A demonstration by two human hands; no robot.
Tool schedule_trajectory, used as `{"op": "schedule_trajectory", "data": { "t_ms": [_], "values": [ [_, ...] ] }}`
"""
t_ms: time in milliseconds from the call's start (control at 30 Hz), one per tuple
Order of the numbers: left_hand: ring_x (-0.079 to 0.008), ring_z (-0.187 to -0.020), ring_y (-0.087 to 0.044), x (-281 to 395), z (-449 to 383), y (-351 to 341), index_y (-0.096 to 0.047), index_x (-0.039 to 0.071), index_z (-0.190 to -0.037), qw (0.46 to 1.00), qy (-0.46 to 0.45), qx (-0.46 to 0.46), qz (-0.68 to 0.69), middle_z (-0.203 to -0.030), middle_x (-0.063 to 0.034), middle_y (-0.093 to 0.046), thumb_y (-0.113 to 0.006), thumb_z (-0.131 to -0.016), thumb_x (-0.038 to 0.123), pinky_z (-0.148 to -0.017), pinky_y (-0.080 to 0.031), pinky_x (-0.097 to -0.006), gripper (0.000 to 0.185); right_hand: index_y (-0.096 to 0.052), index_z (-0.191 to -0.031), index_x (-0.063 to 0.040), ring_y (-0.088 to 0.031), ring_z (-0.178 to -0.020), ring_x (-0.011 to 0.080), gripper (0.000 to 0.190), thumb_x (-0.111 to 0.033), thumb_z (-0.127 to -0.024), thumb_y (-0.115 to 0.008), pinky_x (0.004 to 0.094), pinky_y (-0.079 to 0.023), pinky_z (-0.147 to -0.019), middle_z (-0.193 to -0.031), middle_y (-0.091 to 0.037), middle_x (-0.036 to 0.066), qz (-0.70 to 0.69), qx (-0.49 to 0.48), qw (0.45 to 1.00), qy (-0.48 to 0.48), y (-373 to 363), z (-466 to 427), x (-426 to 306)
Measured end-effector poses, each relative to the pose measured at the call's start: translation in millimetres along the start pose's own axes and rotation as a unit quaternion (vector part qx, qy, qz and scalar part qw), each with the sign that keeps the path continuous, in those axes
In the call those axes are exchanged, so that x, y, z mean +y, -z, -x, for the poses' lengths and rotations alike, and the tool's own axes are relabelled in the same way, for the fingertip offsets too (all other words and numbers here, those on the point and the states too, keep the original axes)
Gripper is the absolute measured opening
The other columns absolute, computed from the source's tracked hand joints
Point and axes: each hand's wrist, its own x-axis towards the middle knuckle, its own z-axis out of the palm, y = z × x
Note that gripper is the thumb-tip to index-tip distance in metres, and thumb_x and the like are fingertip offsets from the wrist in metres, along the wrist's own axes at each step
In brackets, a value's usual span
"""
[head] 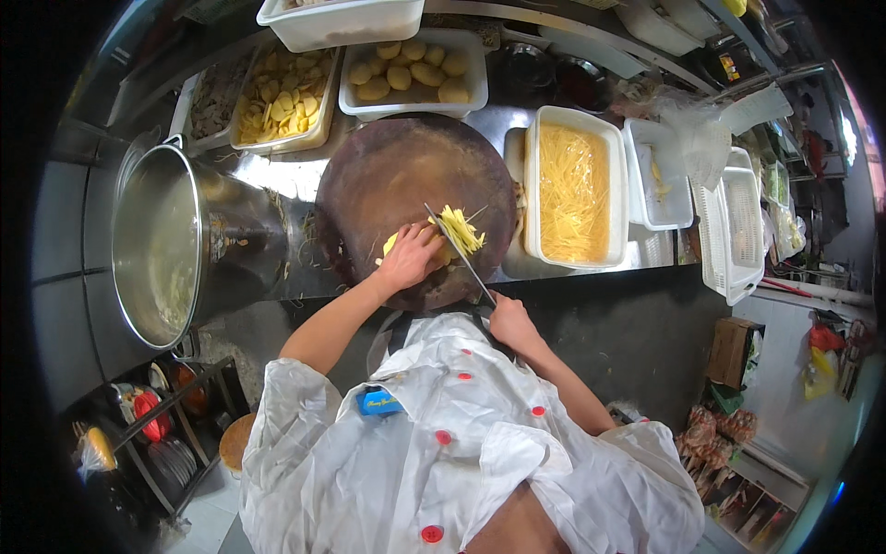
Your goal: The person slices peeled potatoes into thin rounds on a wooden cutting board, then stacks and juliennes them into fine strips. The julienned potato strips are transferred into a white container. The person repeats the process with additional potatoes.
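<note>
A round wooden chopping block (408, 166) lies before me on a steel counter. My left hand (413, 256) presses down on a stack of yellow potato slices (390, 242) near the block's front edge, its fingers bent towards the blade. Most of the stack is hidden under that hand. Gripped by its handle in my right hand (513, 323), a kitchen knife (465, 260) points away from me, edge down, close beside the left fingertips. Right of the blade, a small heap of cut potato shreds (462, 228) rests on the wood.
Potato shreds in liquid fill a white tub (531, 208) at right. Beyond it stand another white tub (668, 220) and plastic baskets (716, 242). Behind the block are tubs of whole peeled potatoes (415, 109) and potato slices (280, 144). A large steel pot (242, 242) stands left.
</note>
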Motion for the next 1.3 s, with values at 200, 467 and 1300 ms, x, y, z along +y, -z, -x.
{"op": "schedule_trajectory", "data": {
  "t_ms": [200, 467, 1300],
  "values": [
    [-0.0367, -0.135, -0.049, -2, 2, -2, -0.062, 0.011, -0.132, 1.0, 0.004, 0.016, 0.01, -0.141, -0.015, -0.057, -0.078, -0.083, 0.023, -0.111, -0.038, -0.0525, 0.054, -0.063, -0.136, -0.002, -0.067, -0.103, 0.0536, 0.048, -0.003, -0.089, -0.051, 0.059, -0.054, -0.096, -0.104, -0.068, 0.038, -0.004, -0.028, 1.0, 0.007, 19, 9, -16],
    [-0.0406, -0.131, -0.05, -8, 0, -4, -0.064, 0.008, -0.125, 0.998, -0.016, 0.048, 0.027, -0.138, -0.0176, -0.057, -0.08, -0.083, 0.027, -0.108, -0.041, -0.0532, 0.049, -0.061, -0.138, -0.002, -0.067, -0.104, 0.0525, 0.05, -0.002, -0.09, -0.052, 0.0585, -0.054, -0.096, -0.105, -0.069, 0.037, -0.008, -0.039, 0.999, 0.022, 25, 12, -20],
    [-0.0402, -0.128, -0.051, -7, 6, -13, -0.066, 0.008, -0.121, 0.997, -0.011, 0.066, 0.028, -0.131, -0.0169, -0.06, -0.076, -0.08, 0.014, -0.108, -0.041, -0.0545, 0.042, -0.061, -0.139, -0.005, -0.068, -0.098, 0.0532, 0.052, -0.002, -0.089, -0.052, 0.0602, -0.055, -0.091, -0.1, -0.069, 0.037, -0.004, -0.029, 0.999, 0.016, 4, -2, -17]
  ]
}}
